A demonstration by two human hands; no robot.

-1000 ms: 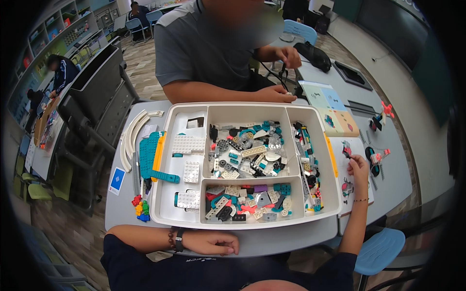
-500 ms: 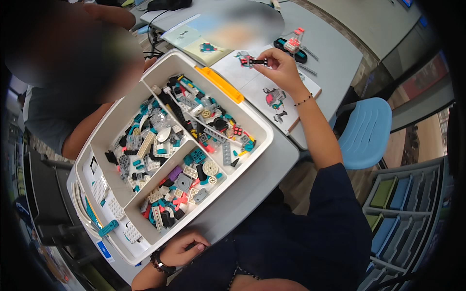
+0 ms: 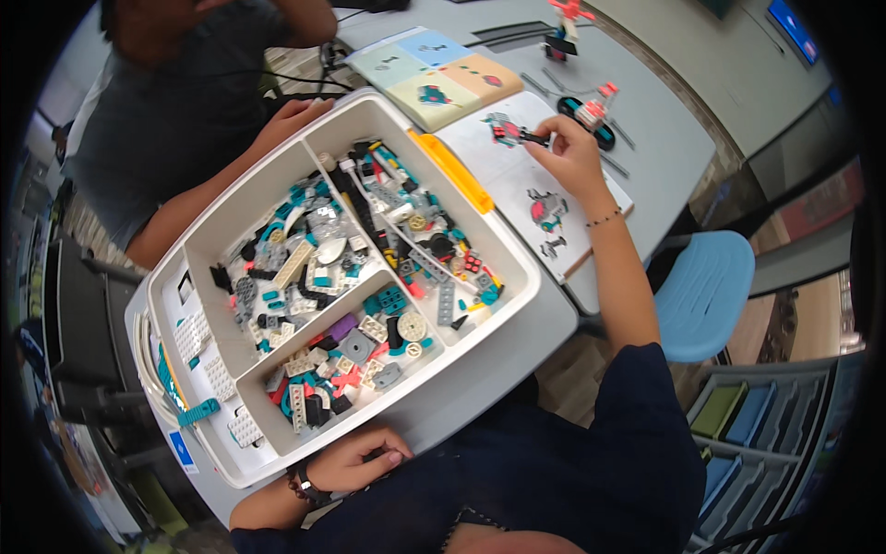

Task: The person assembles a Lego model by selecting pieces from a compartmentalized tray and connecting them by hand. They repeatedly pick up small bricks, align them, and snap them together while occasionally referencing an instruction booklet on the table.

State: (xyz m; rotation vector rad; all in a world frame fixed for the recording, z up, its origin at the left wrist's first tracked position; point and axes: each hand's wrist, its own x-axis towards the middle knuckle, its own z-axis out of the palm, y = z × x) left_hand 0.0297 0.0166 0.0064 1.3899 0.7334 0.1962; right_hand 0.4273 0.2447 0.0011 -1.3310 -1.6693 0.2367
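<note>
My right hand point(image 3: 574, 157) pinches a small black building-brick piece point(image 3: 532, 138) between thumb and fingers. It hovers over the white booklet page point(image 3: 498, 198), beside a printed drawing of a model in red and teal; the piece's far end is hard to tell from that print. My left hand point(image 3: 355, 459) rests at the near rim of the white sorting tray point(image 3: 498, 305), its fingers curled and nothing visible in them. Several compartments of the tray hold loose bricks point(image 3: 318, 254) in teal, white, black, grey and coral.
A colour-blocked booklet point(image 3: 434, 78) lies beyond the tray. A coral-and-white brick model point(image 3: 591, 113) and another point(image 3: 561, 42) stand on the far right of the table. Across the tray another person's arm point(image 3: 217, 175) rests. A blue chair point(image 3: 706, 295) stands right.
The view has shifted, so the tray and table sit further right in it. My right hand stays over the booklet page with the brick piece; my left hand remains by the tray.
</note>
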